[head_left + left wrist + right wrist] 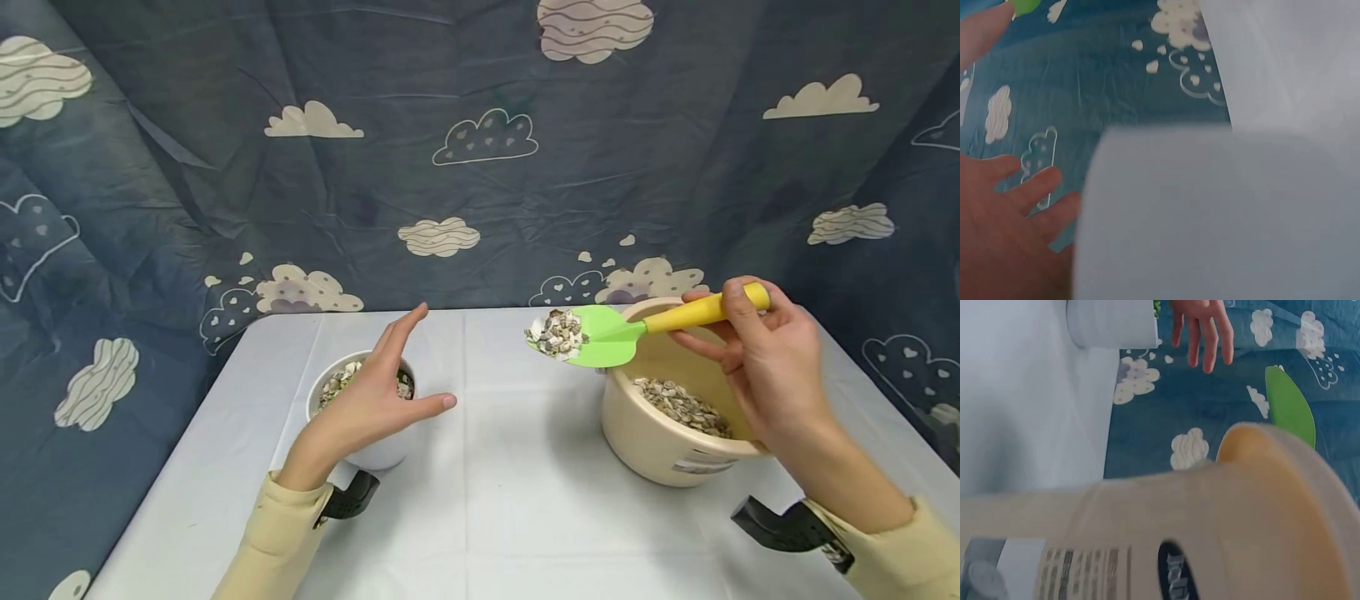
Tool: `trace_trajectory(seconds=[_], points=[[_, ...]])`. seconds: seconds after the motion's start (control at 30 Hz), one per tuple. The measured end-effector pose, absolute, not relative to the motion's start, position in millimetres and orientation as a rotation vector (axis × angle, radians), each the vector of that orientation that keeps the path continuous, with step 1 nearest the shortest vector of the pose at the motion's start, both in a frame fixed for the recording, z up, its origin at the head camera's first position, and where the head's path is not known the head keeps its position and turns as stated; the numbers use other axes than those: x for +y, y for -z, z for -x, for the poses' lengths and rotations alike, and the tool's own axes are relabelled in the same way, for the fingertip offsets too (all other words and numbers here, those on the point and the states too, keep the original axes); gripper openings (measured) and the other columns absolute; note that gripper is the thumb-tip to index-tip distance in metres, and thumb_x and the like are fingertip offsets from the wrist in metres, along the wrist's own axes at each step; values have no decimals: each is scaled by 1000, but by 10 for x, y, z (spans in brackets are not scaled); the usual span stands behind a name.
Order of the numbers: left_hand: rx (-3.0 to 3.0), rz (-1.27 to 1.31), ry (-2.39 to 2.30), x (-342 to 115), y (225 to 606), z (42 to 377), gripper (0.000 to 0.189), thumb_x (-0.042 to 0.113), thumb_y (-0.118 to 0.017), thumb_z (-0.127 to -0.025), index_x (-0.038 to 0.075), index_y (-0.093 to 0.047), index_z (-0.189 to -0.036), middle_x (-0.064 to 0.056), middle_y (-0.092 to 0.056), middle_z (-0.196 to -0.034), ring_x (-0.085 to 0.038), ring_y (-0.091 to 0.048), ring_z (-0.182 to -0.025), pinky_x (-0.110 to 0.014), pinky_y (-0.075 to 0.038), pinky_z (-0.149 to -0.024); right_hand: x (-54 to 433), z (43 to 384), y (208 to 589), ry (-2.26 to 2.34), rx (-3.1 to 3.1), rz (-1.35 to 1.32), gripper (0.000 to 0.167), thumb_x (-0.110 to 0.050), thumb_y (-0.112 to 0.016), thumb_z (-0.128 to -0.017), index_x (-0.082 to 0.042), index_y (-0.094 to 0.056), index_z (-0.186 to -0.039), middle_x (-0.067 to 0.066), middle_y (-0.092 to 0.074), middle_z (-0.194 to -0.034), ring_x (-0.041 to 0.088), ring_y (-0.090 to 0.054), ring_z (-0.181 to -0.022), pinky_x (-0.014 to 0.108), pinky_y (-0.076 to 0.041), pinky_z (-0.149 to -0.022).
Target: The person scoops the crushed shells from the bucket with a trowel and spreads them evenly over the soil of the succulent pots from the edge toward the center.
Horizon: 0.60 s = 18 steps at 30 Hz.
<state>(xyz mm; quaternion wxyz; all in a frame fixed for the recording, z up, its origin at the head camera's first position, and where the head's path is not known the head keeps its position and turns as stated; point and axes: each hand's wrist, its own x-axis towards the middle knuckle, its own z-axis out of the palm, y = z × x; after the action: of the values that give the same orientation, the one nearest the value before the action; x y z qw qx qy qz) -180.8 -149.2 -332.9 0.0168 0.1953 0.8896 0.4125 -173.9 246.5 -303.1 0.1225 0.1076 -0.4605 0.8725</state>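
Observation:
My right hand point(776, 358) grips the yellow handle of a garden trowel point(611, 337) above a beige bucket point(652, 454). On the tip of its green blade, also visible in the right wrist view point(1291, 406), lies a heap of small grey and white chips point(558, 335). Similar chips point(682, 407) cover the bucket's bottom. Over a white pot point(378, 457) on the left, my left hand point(363, 408) is held with fingers and thumb spread, holding nothing. The pot contains chips point(335, 383) and a little green, partly hidden by that hand.
A white cloth point(517, 492) covers the table under both containers. Dark blue fabric with cloud prints point(405, 83) hangs behind the table and at both sides. Printed labels point(1085, 569) mark the bucket's outer wall. Each wrist wears a black camera mount point(352, 496).

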Motion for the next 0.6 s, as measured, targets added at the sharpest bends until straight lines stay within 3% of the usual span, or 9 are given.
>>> trace_trajectory(seconds=[0.27, 0.47, 0.6], points=[[2861, -454, -1287, -1908, 3366, 1718, 101, 52, -78, -80, 46, -10, -154, 9, -14, -160, -27, -20, -145, -63, -29, -104, 2306, 1753, 3010, -2557, -1350, -316, 25, -6, -59, -97, 8, -45, -112, 23, -67, -106, 32, -68, -102, 44, -54, -70], [2858, -341, -1334, -2189, 3416, 1682, 104, 46, -80, -80, 49, -7, -154, 9, -11, -161, -30, -12, -147, -68, -23, -104, 2205, 1755, 2991, -2554, -1384, -334, 24, -7, -58, -98, 6, -47, -113, 22, -68, -106, 31, -68, -102, 44, -54, -71], [2829, -314, -1343, -2323, 3489, 1675, 105, 43, -80, -82, 44, -5, -155, 5, -6, -162, -34, -7, -147, -71, -20, -103, 2141, 1755, 2985, -2557, -1392, -338, 26, -9, -59, -97, 6, -48, -115, 22, -67, -106, 31, -68, -102, 44, -54, -72]])
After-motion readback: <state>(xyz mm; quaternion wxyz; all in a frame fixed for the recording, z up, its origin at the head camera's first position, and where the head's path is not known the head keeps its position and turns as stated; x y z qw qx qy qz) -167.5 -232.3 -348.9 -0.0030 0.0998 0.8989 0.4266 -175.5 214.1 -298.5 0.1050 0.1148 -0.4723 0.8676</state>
